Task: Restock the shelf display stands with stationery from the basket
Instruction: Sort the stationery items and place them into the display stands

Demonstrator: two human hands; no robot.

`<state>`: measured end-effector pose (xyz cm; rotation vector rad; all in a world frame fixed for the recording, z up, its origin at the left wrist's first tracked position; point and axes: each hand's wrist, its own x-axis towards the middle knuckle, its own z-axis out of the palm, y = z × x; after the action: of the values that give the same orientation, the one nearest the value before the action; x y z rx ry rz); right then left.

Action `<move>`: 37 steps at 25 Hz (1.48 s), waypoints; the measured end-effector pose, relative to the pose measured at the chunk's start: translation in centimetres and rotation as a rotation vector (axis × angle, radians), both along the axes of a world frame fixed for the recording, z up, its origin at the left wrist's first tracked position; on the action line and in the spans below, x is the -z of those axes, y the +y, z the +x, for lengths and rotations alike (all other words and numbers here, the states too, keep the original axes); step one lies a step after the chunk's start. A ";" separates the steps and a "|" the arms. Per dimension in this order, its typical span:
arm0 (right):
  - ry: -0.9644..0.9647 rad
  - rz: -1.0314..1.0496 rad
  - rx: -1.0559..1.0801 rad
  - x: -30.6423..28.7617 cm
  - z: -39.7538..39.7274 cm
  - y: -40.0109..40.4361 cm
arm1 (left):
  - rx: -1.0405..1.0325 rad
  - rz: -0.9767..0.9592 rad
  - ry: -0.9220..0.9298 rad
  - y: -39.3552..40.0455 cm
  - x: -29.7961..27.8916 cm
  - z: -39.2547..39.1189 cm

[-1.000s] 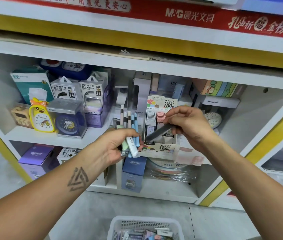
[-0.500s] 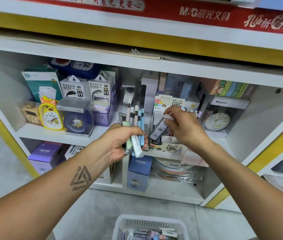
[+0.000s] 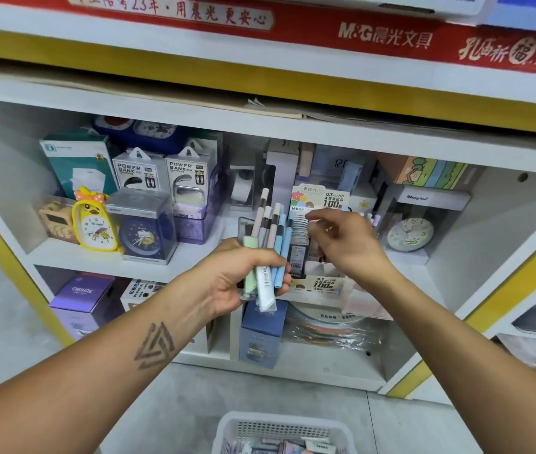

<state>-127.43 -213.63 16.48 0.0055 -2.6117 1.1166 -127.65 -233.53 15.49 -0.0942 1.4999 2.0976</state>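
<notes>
Left hand (image 3: 237,276) grips bundle of pens (image 3: 268,253), fingers curled round it, tips pointing up, in front of middle shelf (image 3: 103,260). Right hand (image 3: 342,244) reaches over lead-refill display stand (image 3: 317,286) just right of pens; fingers bent down onto row of refill cases (image 3: 299,231). I can't tell if they pinch one. Basket (image 3: 284,432) on floor below, stationery inside.
</notes>
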 end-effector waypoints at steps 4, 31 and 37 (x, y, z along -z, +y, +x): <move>-0.112 -0.592 -0.022 -0.8 0.9 0.0 | 0.143 -0.036 0.036 1.2 -0.1 0.9; 0.223 0.228 0.285 1.4 0.7 11.7 | 0.176 0.028 0.022 7.7 1.2 0.3; 0.076 0.573 0.315 1.4 0.5 10.7 | 0.219 0.051 0.000 7.4 0.9 0.6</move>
<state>-126.97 -202.92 15.12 -0.2249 -2.6459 0.2431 -127.01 -226.14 14.63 0.0859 1.3884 1.9581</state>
